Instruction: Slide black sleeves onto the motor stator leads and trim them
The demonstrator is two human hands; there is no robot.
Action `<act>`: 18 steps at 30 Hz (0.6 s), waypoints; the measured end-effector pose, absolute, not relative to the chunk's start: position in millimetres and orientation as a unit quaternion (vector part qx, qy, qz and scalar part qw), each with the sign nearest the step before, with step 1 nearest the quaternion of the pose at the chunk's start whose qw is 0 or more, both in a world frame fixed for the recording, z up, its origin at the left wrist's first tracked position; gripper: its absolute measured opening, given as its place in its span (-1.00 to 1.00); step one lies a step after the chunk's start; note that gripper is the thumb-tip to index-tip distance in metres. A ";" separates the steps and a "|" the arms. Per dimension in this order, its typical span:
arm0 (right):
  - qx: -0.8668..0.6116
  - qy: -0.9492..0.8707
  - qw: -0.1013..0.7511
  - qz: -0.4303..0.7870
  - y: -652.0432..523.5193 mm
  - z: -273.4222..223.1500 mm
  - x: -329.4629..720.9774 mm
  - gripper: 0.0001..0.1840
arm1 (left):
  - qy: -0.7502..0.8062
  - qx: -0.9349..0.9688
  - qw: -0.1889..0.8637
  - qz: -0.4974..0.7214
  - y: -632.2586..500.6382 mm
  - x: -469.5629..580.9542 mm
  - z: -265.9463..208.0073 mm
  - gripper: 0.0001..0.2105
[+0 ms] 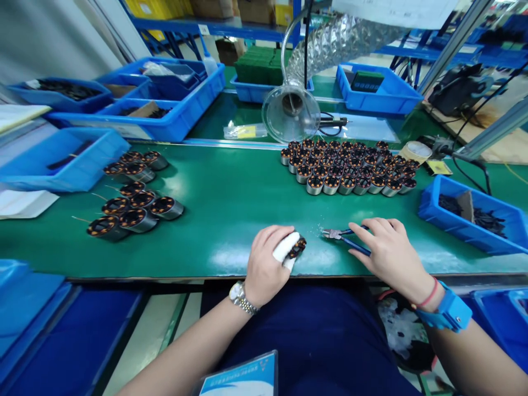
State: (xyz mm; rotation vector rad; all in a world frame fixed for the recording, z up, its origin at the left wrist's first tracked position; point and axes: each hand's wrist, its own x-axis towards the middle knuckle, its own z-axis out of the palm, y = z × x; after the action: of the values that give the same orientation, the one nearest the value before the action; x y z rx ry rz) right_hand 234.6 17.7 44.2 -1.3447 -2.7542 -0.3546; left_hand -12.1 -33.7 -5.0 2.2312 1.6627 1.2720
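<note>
Near the table's front edge, my left hand (270,264) is closed around a motor stator (297,248) with a dark, copper-wound end facing right. White coverings wrap the thumb and a finger of that hand, and they hide part of the stator. To the right, my right hand (388,253) has its fingers on the blue handles of a pair of side cutters (334,234). The cutters lie low over the green tabletop with their jaws pointing left, beside small clear bits. A gap separates the jaws from the stator.
Rows of stators (346,170) stand at the back right, with a smaller group (136,212) on the left. A blue bin of black parts (474,214) sits at right. A clear fume hood (291,115) hangs behind. Blue trays (165,118) line the back left.
</note>
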 end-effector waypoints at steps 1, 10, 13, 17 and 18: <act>-0.442 -0.889 0.032 -0.117 18.6 42.1 239.6 -0.56 | 0.521 0.742 -0.012 0.423 -34.1 -14.6 -4.9 -0.64; -0.436 -0.889 0.071 -0.124 19.7 35.7 268.1 -0.57 | 0.447 0.796 -0.180 0.366 -29.3 -29.2 -1.2 -0.65; -0.424 -0.895 0.045 -0.134 19.4 40.7 269.0 -0.60 | 0.440 0.798 -0.177 0.372 -28.5 -28.3 0.1 -0.62; -0.410 -0.903 0.014 -0.126 24.7 43.3 273.9 -0.61 | 0.438 0.796 -0.141 0.392 -27.3 -24.9 3.9 -0.58; -0.419 -0.899 0.021 -0.125 27.7 41.8 276.9 -0.59 | 0.455 0.786 -0.117 0.402 -24.7 -24.5 5.4 -0.59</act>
State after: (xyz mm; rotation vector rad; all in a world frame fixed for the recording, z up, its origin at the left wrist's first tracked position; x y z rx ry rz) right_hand 276.9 27.7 41.8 -1.3008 -2.7873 -0.3875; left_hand -24.5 -24.7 5.4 2.6722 1.5466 1.3653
